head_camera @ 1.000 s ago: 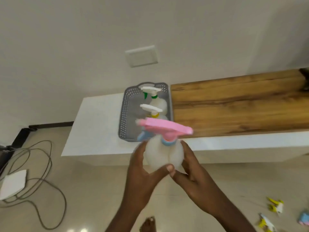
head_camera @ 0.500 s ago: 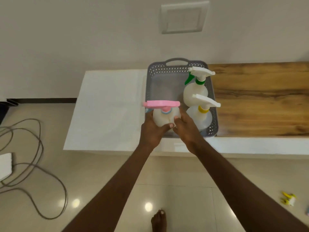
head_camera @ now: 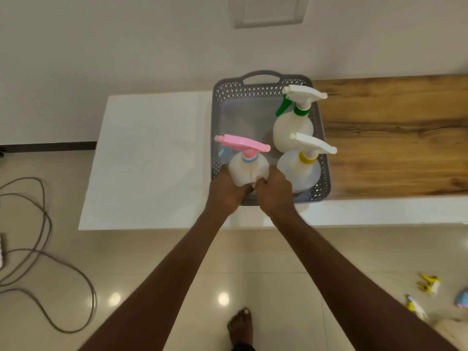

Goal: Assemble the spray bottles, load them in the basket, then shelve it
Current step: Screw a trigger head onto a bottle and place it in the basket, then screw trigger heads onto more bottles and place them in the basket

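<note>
Translucent white plastic body of the pink-topped bottle clasped from both sides: left hand wrapped around its left flank, right hand around its right flank, fingertips of the two meeting at the near face. Bottle upright in the near-left corner of the grey basket; base hidden by the hands, so contact with the basket floor not determinable. Pink trigger head pointing left, past the basket's left wall, with a blue collar at the neck.

In the same basket, along its right side: yellow-collared bottle in the near-right corner, just beside the right hand; green-collared bottle behind it, toward the far wall. Both upright, white trigger heads pointing right. Far-left part of the basket floor bare.

Basket resting on the white desk, its right wall at the edge of the wooden top.

On the floor, right of the basket and nearer the camera: loose yellow-and-white sprayer parts. Left of the basket: a looped grey cable. A bare foot at the bottom edge.
</note>
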